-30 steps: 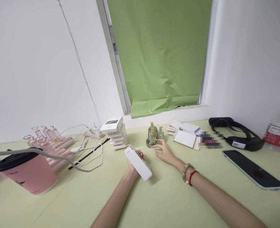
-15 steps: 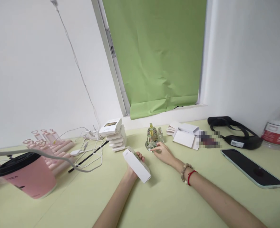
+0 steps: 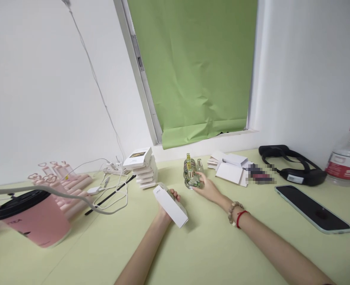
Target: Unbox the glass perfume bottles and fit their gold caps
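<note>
A narrow white carton (image 3: 173, 208) lies tilted in my left hand (image 3: 164, 213), whose fingers wrap round its far side. My right hand (image 3: 209, 190) grips a round clear glass bottle (image 3: 193, 181) with a silvery cap, thumb and fingers at its right side. Whether this bottle is off the table cannot be made out. Right behind it stand more glass bottles in a row, one with a yellowish top (image 3: 188, 158). Another capped glass bottle (image 3: 200, 165) stands to their right.
Left of the bottles rises a stack of white boxes (image 3: 145, 172). Flat white cartons (image 3: 231, 172) lie to the right, near a black headset (image 3: 299, 174), a phone (image 3: 313, 208) and a plastic bottle (image 3: 343, 162). Cables (image 3: 115, 198), pink tubes (image 3: 70, 186) and a pink cup (image 3: 39, 219) occupy the left.
My right hand has closed on the front glass bottle, which it was only reaching toward a second ago. My left hand keeps the carton in nearly the same place. The view has shifted slightly.
</note>
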`<action>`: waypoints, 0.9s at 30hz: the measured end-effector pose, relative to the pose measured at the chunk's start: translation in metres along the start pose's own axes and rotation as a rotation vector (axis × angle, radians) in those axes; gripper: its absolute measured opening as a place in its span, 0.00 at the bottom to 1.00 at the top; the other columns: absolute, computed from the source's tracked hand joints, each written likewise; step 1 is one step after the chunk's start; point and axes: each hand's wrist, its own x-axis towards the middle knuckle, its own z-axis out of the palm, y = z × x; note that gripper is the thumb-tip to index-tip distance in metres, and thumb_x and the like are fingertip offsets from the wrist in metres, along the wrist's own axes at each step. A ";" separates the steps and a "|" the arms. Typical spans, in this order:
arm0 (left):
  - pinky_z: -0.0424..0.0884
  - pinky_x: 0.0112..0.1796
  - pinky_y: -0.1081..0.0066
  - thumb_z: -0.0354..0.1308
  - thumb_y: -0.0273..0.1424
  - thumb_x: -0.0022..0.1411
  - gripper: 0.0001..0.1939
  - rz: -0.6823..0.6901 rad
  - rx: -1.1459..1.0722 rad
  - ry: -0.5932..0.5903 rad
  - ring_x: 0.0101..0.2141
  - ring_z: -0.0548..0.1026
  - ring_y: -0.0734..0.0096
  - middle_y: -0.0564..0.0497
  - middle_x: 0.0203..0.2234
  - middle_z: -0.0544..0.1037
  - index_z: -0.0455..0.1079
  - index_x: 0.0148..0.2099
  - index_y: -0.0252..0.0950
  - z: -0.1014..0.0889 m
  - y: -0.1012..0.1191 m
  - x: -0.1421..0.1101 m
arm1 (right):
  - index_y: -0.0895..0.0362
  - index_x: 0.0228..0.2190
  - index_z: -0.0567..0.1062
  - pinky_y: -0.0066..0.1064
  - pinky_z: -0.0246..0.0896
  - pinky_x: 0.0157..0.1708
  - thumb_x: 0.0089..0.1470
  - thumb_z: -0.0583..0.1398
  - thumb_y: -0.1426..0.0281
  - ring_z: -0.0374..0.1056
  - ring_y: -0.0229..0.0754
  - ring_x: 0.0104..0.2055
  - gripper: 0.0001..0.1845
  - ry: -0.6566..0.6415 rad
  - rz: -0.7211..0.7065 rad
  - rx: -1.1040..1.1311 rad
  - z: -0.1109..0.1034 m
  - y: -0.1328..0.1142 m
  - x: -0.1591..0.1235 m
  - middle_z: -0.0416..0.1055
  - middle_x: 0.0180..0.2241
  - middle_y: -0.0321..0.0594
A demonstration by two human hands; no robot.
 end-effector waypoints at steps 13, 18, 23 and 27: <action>0.59 0.19 0.75 0.54 0.32 0.49 0.09 -0.028 0.021 0.015 0.17 0.64 0.75 0.53 0.14 0.64 0.62 0.21 0.34 0.007 0.002 -0.004 | 0.56 0.30 0.72 0.30 0.56 0.33 0.39 0.53 0.72 0.65 0.43 0.34 0.13 0.301 0.229 -0.236 -0.015 -0.001 0.006 0.72 0.32 0.39; 0.60 0.20 0.75 0.52 0.33 0.51 0.10 -0.033 0.023 0.017 0.17 0.64 0.74 0.52 0.14 0.65 0.62 0.21 0.34 0.009 0.003 -0.006 | 0.56 0.33 0.70 0.34 0.55 0.37 0.38 0.53 0.71 0.64 0.46 0.37 0.15 0.506 0.339 -0.252 -0.018 0.000 0.006 0.71 0.34 0.41; 0.60 0.20 0.74 0.53 0.33 0.51 0.11 -0.036 0.025 0.013 0.17 0.65 0.74 0.51 0.14 0.65 0.62 0.21 0.33 0.010 0.004 -0.006 | 0.57 0.35 0.67 0.38 0.54 0.41 0.37 0.55 0.71 0.61 0.51 0.42 0.17 0.615 0.388 -0.297 -0.021 0.001 0.006 0.67 0.37 0.46; 0.59 0.19 0.75 0.53 0.33 0.51 0.11 -0.045 0.029 0.011 0.17 0.64 0.75 0.52 0.14 0.65 0.62 0.21 0.33 0.011 0.004 -0.006 | 0.57 0.39 0.66 0.38 0.57 0.41 0.36 0.58 0.68 0.60 0.51 0.42 0.23 0.602 0.317 -0.258 -0.018 0.012 0.007 0.65 0.38 0.46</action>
